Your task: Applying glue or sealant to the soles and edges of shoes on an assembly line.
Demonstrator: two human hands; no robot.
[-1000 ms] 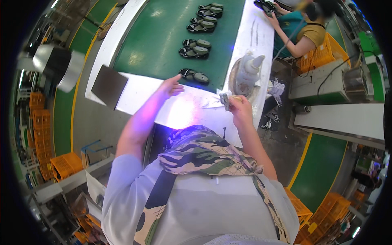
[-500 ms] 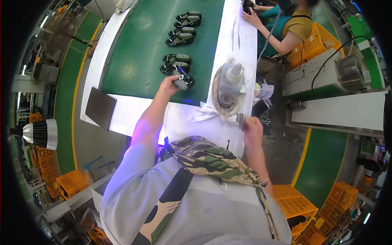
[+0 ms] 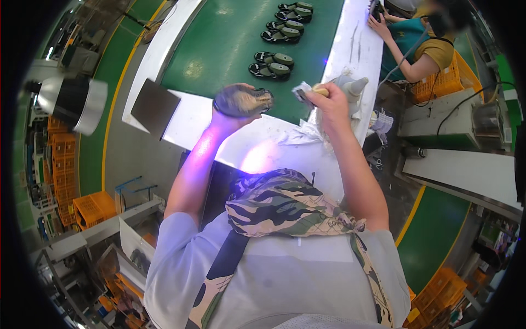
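My left hand (image 3: pixel 233 122) grips a dark shoe (image 3: pixel 238 101) over the near end of the green belt. The shoe is turned with its tan underside showing and is blurred by motion. Just to its right, my right hand (image 3: pixel 333 104) pinches a small brush (image 3: pixel 301 92) with a pale handle. A short gap lies between the brush head and the shoe. Beyond both hands, several black sandals with olive insoles (image 3: pixel 269 71) lie in pairs on the green belt (image 3: pixel 213 52).
A translucent squeeze bottle (image 3: pixel 355 86) stands behind my right hand on the white table edge (image 3: pixel 350 38), near a crumpled white cloth (image 3: pixel 301 134). A dark flat panel (image 3: pixel 155 108) and a lamp (image 3: pixel 68 104) are at left. A co-worker (image 3: pixel 419 52) handles something dark at far right.
My left hand has lifted a shoe off the belt, brought it nearer and turned its underside into view. My right hand has moved up and left with the brush, toward the shoe.
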